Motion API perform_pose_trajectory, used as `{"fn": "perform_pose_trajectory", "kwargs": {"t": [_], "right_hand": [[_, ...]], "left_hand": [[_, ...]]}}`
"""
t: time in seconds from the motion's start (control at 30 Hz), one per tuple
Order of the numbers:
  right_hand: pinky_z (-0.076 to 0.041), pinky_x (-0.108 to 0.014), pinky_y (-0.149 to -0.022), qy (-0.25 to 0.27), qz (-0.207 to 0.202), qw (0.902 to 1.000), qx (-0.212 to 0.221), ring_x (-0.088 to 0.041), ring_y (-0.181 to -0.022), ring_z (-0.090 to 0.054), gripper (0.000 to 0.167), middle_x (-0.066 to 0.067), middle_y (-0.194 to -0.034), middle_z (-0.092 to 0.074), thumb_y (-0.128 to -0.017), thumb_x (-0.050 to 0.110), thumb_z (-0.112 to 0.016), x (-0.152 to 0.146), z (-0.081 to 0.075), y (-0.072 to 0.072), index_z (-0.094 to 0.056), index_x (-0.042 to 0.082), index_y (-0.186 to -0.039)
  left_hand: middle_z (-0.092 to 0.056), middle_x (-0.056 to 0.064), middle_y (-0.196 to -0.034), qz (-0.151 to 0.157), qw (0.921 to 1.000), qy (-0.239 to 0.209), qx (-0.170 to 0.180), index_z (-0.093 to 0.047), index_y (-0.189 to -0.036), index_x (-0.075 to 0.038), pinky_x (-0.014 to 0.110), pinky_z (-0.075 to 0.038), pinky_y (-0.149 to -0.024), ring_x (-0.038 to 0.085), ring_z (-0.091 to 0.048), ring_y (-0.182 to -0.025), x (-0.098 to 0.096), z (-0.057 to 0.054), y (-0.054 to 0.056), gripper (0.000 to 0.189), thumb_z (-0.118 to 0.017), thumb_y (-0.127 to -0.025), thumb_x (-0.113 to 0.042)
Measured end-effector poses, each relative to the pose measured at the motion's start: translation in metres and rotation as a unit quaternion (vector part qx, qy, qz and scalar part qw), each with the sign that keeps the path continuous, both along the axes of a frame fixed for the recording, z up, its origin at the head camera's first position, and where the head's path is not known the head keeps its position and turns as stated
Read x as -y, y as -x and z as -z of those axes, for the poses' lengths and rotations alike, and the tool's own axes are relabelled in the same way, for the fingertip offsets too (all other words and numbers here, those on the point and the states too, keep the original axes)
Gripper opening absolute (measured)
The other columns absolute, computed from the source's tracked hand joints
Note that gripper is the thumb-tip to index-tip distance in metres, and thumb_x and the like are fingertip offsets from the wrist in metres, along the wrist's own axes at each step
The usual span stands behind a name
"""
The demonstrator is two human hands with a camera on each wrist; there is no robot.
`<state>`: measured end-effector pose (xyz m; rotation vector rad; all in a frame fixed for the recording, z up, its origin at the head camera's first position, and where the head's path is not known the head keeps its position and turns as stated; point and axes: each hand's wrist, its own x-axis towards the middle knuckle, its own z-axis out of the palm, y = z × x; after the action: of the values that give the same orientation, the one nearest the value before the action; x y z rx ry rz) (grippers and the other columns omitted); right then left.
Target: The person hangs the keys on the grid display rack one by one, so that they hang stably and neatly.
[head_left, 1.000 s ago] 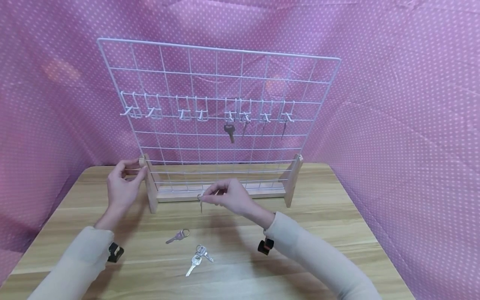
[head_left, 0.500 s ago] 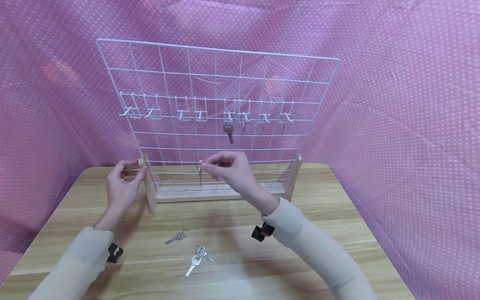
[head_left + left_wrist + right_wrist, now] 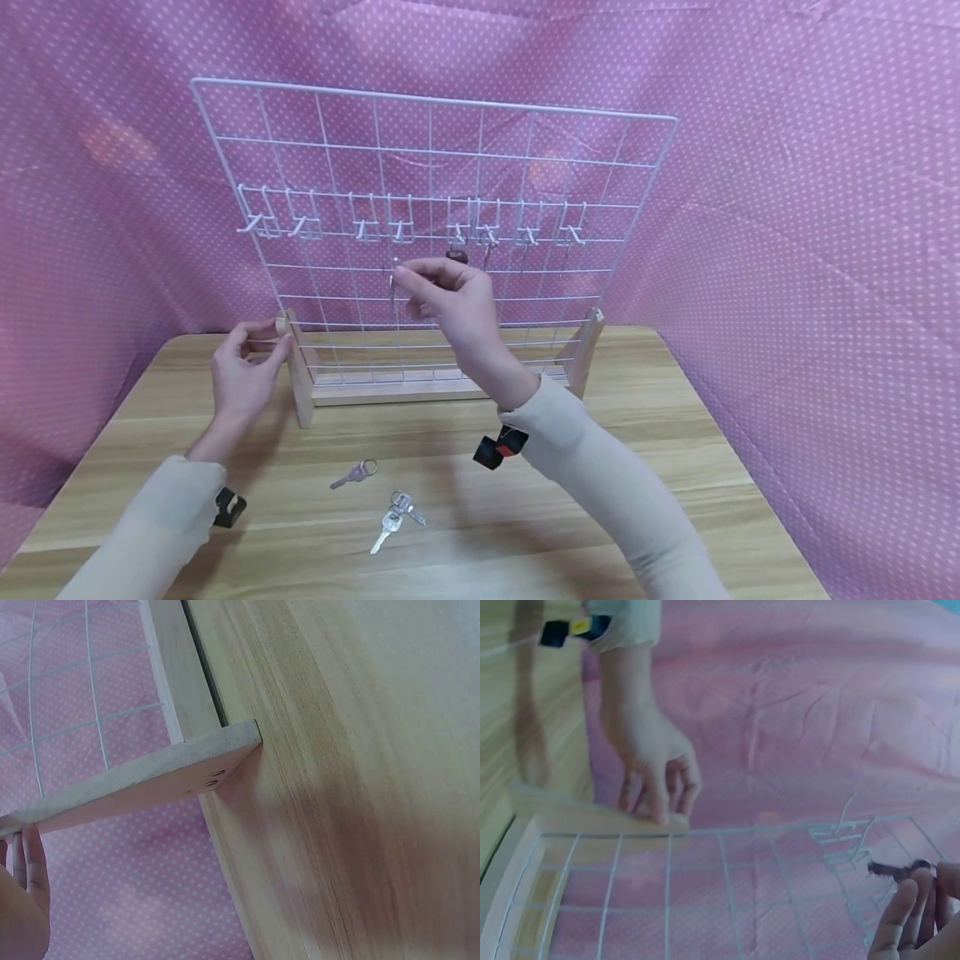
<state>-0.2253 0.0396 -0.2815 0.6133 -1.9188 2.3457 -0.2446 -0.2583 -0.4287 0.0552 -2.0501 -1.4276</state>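
Note:
My right hand (image 3: pixel 457 312) pinches a small key (image 3: pixel 392 287) by its ring end, in front of the white wire grid (image 3: pixel 330 297) and below the middle hooks. In the right wrist view this key (image 3: pixel 889 870) sticks out from the fingertips. At the left, my left hand (image 3: pixel 243 375) holds the top of the stand's wooden side post (image 3: pixel 300 371) between thumb and fingers. The left wrist view shows its fingers (image 3: pixel 36 862) against the post's outer face. Several keys hang from the right-hand hooks; one dark key (image 3: pixel 456 256) is partly hidden behind my right hand.
A loose key with a ring (image 3: pixel 352 475) lies on the wooden table (image 3: pixel 637 483). Near it, a key (image 3: pixel 386 533) lies against another key (image 3: pixel 408 508). White hooks (image 3: pixel 303 225) without keys line the grid's left half. Pink dotted cloth (image 3: pixel 810 250) surrounds the table.
My right hand has risen with the key from near the stand's base to just below the hook row, moving slightly left in the last half second. The left hand stays on the post.

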Motion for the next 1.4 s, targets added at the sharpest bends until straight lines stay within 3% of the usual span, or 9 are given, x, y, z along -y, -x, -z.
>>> {"fn": "perform_pose_trajectory", "kwargs": {"t": [0.17, 0.37, 0.9, 1.2, 1.4], "right_hand": [[-0.062, -0.021, -0.066, 0.074, 0.020, 0.9965, 0.034, -0.007, -0.065, -0.066, 0.009, 0.007, -0.085, -0.074, -0.099, 0.011, -0.074, 0.008, -0.010, 0.001, -0.075, 0.004, -0.105], [-0.062, -0.019, -0.062, 0.154, 0.026, 0.9834, 0.093, -0.007, -0.060, -0.065, 0.004, 0.005, -0.083, -0.075, -0.098, 0.010, -0.076, 0.020, -0.014, 0.005, -0.078, 0.009, -0.101], [-0.062, -0.019, -0.058, 0.187, 0.070, 0.9706, 0.135, -0.006, -0.052, -0.063, 0.007, 0.006, -0.082, -0.077, -0.095, 0.012, -0.079, 0.033, -0.005, 0.021, -0.079, 0.016, -0.089], [-0.062, -0.020, -0.060, 0.197, 0.056, 0.9713, 0.121, -0.006, -0.055, -0.063, 0.010, 0.006, -0.084, -0.076, -0.096, 0.008, -0.076, 0.024, 0.005, 0.015, -0.078, 0.017, -0.091], [-0.064, -0.019, -0.062, 0.144, 0.061, 0.9873, 0.029, -0.005, -0.060, -0.065, 0.016, 0.008, -0.082, -0.074, -0.097, 0.005, -0.074, 0.001, 0.026, 0.002, -0.076, 0.019, -0.092]], "left_hand": [[-0.063, -0.028, -0.095, 0.006, 1.0000, -0.005, 0.002, -0.066, -0.125, 0.005, 0.002, -0.057, -0.071, -0.007, -0.062, -0.082, 0.000, 0.000, -0.001, 0.033, -0.076, -0.095, -0.002], [-0.064, -0.028, -0.096, 0.005, 0.9999, -0.009, 0.006, -0.065, -0.126, 0.006, 0.003, -0.057, -0.072, -0.006, -0.062, -0.083, 0.001, -0.001, 0.000, 0.033, -0.075, -0.095, -0.002], [-0.064, -0.030, -0.095, 0.002, 0.9999, -0.011, 0.004, -0.066, -0.125, 0.006, 0.002, -0.057, -0.071, -0.006, -0.063, -0.083, 0.003, 0.001, 0.000, 0.032, -0.075, -0.095, -0.002], [-0.063, -0.029, -0.095, 0.000, 1.0000, -0.007, -0.001, -0.066, -0.125, 0.006, 0.001, -0.056, -0.072, -0.008, -0.061, -0.082, 0.002, 0.000, -0.001, 0.032, -0.075, -0.095, 0.000], [-0.063, -0.028, -0.093, -0.002, 0.9999, -0.004, -0.012, -0.066, -0.123, 0.009, 0.000, -0.055, -0.069, -0.009, -0.060, -0.081, -0.001, 0.000, 0.000, 0.031, -0.074, -0.094, 0.002]]}}
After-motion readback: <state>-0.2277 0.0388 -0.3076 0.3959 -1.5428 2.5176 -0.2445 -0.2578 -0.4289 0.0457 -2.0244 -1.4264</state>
